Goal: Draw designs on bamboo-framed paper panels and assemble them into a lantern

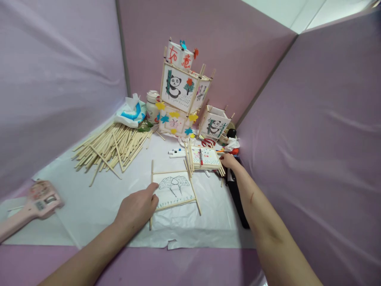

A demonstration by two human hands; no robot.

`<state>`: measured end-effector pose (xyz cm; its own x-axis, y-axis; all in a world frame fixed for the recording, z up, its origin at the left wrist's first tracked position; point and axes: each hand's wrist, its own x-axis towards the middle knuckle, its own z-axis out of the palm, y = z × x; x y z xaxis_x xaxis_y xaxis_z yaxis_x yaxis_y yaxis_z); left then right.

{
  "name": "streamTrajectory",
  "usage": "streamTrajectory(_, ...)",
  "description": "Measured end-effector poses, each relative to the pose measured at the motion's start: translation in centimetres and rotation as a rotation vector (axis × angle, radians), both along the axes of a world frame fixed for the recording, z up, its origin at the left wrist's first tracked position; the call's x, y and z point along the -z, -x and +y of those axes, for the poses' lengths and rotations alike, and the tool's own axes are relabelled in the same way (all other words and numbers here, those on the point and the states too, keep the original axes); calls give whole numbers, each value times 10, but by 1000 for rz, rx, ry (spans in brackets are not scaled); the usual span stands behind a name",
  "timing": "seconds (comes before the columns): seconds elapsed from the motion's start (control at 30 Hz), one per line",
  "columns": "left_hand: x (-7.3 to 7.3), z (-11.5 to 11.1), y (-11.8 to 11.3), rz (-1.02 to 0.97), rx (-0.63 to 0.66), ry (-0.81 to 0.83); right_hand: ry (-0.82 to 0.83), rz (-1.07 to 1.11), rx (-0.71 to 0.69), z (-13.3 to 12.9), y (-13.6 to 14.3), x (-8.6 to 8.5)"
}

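Observation:
My left hand (142,204) grips the left edge of a white panel (175,190) framed with wooden sticks, its thumb over the front; the panel bears a drawing of two dotted shapes above grass. Farther back and to the right, my right hand (228,161) is at the right side of a stack of stick-framed panels (205,162). Its fingers are together, and what they hold, if anything, is too small to tell. A red and grey pen (201,156) lies on top of that stack.
A tall tiered lantern (178,89) and a small panda lantern (214,124) stand at the back. Loose sticks (111,149) are piled at left beside a tissue pack (131,113) and white jar (152,107). Markers (178,153) and red scissors (208,142) lie near the stack.

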<state>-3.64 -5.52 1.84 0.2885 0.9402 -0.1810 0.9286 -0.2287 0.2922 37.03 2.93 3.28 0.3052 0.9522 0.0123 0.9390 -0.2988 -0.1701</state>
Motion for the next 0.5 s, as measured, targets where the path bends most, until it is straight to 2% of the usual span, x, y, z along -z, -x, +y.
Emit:
streamTrajectory(0.13, 2, 1, 0, 0, 2, 7, 49, 29, 60, 0, 4, -1)
streamTrajectory(0.33, 2, -1, 0, -14, 28, 24, -155, 19, 171, -26, 5, -27)
streamTrajectory(0.47, 0, -6, 0, -10, 55, 57, -286, 116, 89, -62, 34, -35)
streamTrajectory(0.5, 0, -8, 0, -6, 64, 62, -372, 264, 6, -72, 45, -35)
